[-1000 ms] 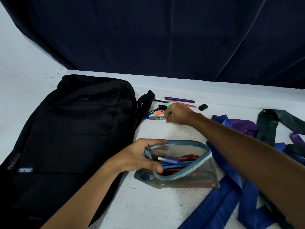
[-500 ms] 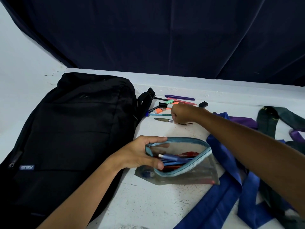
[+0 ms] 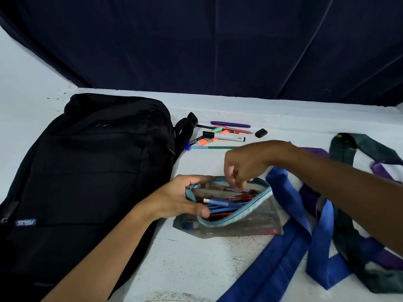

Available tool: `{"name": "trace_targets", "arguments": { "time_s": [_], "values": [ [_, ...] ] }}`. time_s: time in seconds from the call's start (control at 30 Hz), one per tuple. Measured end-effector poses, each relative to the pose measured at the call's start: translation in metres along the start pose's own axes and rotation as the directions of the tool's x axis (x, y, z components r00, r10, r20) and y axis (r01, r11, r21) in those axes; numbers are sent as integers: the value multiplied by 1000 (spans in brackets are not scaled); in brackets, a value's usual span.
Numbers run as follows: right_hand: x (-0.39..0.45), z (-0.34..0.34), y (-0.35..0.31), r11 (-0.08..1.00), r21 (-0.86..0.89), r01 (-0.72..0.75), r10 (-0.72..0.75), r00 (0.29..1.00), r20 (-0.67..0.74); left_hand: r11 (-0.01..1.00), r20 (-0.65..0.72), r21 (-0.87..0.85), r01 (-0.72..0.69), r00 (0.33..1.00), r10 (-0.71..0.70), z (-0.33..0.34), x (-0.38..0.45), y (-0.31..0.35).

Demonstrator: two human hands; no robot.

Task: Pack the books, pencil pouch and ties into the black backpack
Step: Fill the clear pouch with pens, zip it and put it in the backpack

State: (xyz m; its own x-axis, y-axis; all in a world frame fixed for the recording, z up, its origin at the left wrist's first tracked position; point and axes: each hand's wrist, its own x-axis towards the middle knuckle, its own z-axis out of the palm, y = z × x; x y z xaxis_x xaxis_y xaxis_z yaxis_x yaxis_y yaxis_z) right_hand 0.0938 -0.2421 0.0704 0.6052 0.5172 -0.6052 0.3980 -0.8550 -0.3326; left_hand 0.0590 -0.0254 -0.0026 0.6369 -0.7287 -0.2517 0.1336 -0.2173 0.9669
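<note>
Pens fill the pouch [image 3: 229, 205] on the counter [image 3: 196, 258]: the right hand [image 3: 244, 166] has just carried one over, fingers pinching it inside, while left-hand [image 3: 181, 199] fingers grip the rim. Backpack [image 3: 87, 171] waits beside.

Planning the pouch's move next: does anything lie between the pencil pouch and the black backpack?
Nothing visible does. The pencil pouch, held by the left hand, lies right beside the black backpack. The backpack looks closed, though.
</note>
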Motion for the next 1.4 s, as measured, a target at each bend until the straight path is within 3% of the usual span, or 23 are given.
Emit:
{"name": "trace_targets", "arguments": {
  "time_s": [0.1,0.2,0.3,0.4,0.47,0.6,0.73,0.87,0.93,1.0,1.1,1.13,1.2,1.3,1.4],
  "values": [
    [4,11,-6,990,-128,-62,71,995,71,999,-19,32,3,1000,-2,0,0,0],
    [7,9,-6,997,-75,-27,31,998,46,999,-22,44,12,1000,-11,-1,1,-3],
    [23,-8,11,996,91,11,7,981,-195,998,-45,60,31,999,-28,-1,1,-4],
    [57,-19,42,982,181,-49,142,823,-549,998,-50,42,40,998,-38,-2,1,-4],
    [77,-15,57,980,172,-102,187,768,-612,999,-49,16,45,998,-44,-3,1,-5],
    [100,2,73,982,17,-190,166,807,-566,999,-25,-23,42,999,-43,-1,1,-5],
    [105,12,74,946,-161,-283,129,780,-612,999,-29,3,50,998,-50,0,0,-3],
    [91,8,76,949,-135,-284,171,827,-536,998,-39,34,54,998,-52,-1,-2,-3],
    [76,0,77,977,-20,-211,166,821,-546,997,-48,42,57,997,-55,-2,-2,-4],
    [56,-10,72,980,194,-45,156,776,-611,997,-56,54,51,997,-48,-2,-1,-5],
    [24,-20,50,815,502,289,131,753,-645,998,-57,48,44,998,-41,-3,0,-6],
    [15,-21,43,752,560,349,108,772,-626,998,-50,45,42,998,-40,-3,1,-6],
    [2,-22,31,724,594,351,39,839,-543,998,-50,43,40,998,-37,-2,1,-6],
    [-5,-17,17,850,472,235,-58,932,-359,998,-70,46,37,997,-33,-2,0,-7],
    [-1,-9,6,950,274,150,-109,981,-160,999,-52,52,6,999,-3,0,-1,-3]
  ]
}}
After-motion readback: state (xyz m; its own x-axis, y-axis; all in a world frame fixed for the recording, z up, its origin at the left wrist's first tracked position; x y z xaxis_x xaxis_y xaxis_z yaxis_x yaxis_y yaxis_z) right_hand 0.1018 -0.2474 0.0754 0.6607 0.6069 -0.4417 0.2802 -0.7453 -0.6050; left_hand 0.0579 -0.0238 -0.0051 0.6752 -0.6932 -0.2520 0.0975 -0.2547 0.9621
